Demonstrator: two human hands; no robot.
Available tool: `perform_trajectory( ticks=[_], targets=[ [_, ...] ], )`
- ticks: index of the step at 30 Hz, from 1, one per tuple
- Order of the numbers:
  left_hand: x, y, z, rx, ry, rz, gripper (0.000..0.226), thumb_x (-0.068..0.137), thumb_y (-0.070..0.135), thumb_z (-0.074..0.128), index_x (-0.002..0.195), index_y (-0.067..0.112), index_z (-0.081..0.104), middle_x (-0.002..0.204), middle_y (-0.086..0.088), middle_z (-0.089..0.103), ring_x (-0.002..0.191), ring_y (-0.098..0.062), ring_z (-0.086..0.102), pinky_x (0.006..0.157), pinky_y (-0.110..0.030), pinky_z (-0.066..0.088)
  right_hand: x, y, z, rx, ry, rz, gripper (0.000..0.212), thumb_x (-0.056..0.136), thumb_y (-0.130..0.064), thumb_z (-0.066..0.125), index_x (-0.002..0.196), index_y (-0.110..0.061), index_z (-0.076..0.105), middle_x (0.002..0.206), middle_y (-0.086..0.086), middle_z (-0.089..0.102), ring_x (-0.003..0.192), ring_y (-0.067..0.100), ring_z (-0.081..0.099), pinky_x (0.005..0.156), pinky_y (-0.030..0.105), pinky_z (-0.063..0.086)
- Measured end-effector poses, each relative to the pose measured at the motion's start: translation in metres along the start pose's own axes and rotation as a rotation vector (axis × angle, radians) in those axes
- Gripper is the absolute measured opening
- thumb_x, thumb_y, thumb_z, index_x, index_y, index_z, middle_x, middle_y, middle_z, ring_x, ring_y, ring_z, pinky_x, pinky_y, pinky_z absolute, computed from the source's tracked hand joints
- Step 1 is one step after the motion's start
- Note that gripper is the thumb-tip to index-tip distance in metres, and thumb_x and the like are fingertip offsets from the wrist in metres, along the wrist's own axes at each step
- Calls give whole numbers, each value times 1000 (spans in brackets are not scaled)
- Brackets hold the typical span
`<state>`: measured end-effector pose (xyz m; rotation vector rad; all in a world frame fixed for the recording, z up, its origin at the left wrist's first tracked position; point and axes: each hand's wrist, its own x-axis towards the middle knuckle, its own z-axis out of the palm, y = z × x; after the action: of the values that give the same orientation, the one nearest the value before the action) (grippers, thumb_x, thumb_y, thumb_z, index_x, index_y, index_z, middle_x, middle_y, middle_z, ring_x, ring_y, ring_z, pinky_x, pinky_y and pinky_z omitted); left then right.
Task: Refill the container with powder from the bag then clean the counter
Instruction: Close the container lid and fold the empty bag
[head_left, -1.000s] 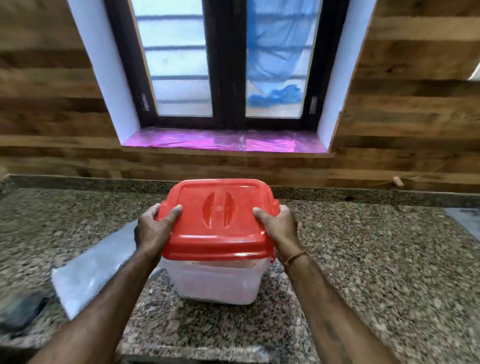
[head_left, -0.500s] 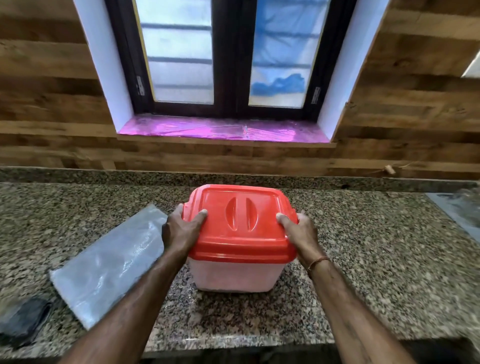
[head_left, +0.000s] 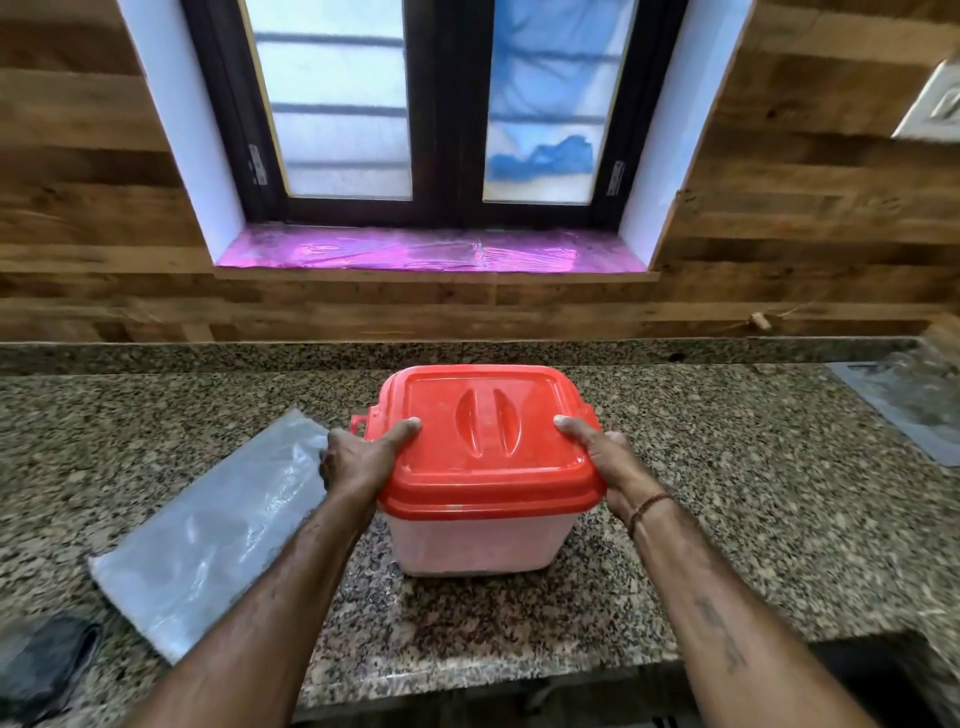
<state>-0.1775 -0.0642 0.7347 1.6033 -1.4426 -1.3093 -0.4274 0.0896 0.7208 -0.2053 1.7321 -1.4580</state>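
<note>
While upright on counter (head_left: 727, 493), container (head_left: 483, 545); left hand (head_left: 363, 460), right hand (head_left: 608, 462) tight round its lid (head_left: 488, 441) (one each side)

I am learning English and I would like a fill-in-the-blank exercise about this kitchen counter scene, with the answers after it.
The lid on the container is ____ in colour.
The left hand and the right hand grip the lid, each with its ____ on top.
The flat plastic bag lies on the counter to the ____ of the container.
Missing words: red; thumb; left.
</note>
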Motion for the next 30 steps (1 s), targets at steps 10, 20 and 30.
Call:
perform_trajectory(
  ticks=[10, 20, 30],
  targets=[
    [-5, 0, 1, 116, 50, 202, 77, 83, 53, 76, 141, 9, 51, 124, -18, 68, 90, -25, 64, 67, -28, 52, -13, -4, 12, -448, 343, -314, 66, 84, -58, 72, 127, -14, 48, 108, 7, 65, 80, 21, 68, 60, 35, 59],
    [-16, -2, 11, 329, 26, 342, 78, 94, 60, 34, 157, 14, 30, 132, -24, 62, 108, -39, 65, 89, -49, 56, -34, -10, 37, -1011, 411, -425, 59, 109, -34, 31, 162, -9, 19, 167, 13, 25, 144, 29, 43, 108, 35, 42],
    [0, -8, 13, -24, -58, 66, 67, 82, 57, 74, 119, 3, 62, 91, -12, 71, 77, -28, 73, 66, -41, 63, -16, 2, 8, -245, 223, -280, 45, 88, -44, 73, 114, -9, 63, 96, 10, 75, 75, 23, 76, 51, 27, 57]
  ],
)
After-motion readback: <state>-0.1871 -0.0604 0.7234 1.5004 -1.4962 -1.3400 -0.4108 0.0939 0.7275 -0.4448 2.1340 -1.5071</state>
